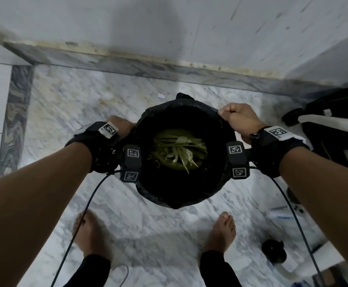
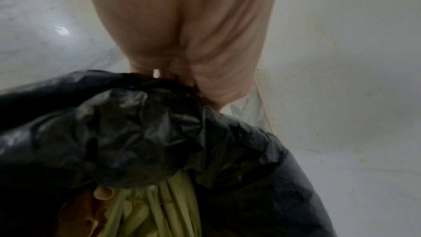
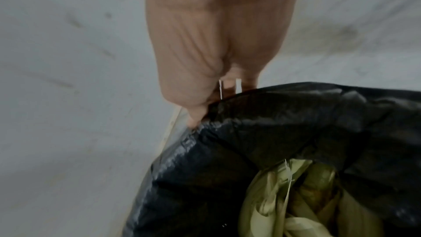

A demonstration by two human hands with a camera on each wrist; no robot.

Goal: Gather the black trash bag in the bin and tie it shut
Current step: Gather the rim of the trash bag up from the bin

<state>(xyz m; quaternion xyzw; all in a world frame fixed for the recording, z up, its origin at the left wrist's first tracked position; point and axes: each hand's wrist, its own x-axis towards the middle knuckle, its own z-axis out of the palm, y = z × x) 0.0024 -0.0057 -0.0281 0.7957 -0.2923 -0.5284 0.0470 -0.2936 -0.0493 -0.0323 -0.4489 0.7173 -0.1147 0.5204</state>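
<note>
A black trash bag (image 1: 181,189) lines a round bin on the marble floor, its mouth wide open over green leaf strips (image 1: 179,150). My left hand (image 1: 125,126) grips the bag's rim on the left side, fingers curled over the plastic (image 2: 141,114). My right hand (image 1: 234,119) pinches the rim on the right in a fist. The right wrist view shows that hand (image 3: 205,104) clamped on the bag's edge (image 3: 284,114), with leaves (image 3: 296,195) below. The bin itself is hidden under the bag.
A white wall (image 1: 169,27) and a grey marble skirting (image 1: 148,67) stand just behind the bin. A dark wheeled object with a white bar (image 1: 330,121) sits at the right. A black round thing (image 1: 273,251) lies near my right foot (image 1: 222,230). Cables hang from both wrists.
</note>
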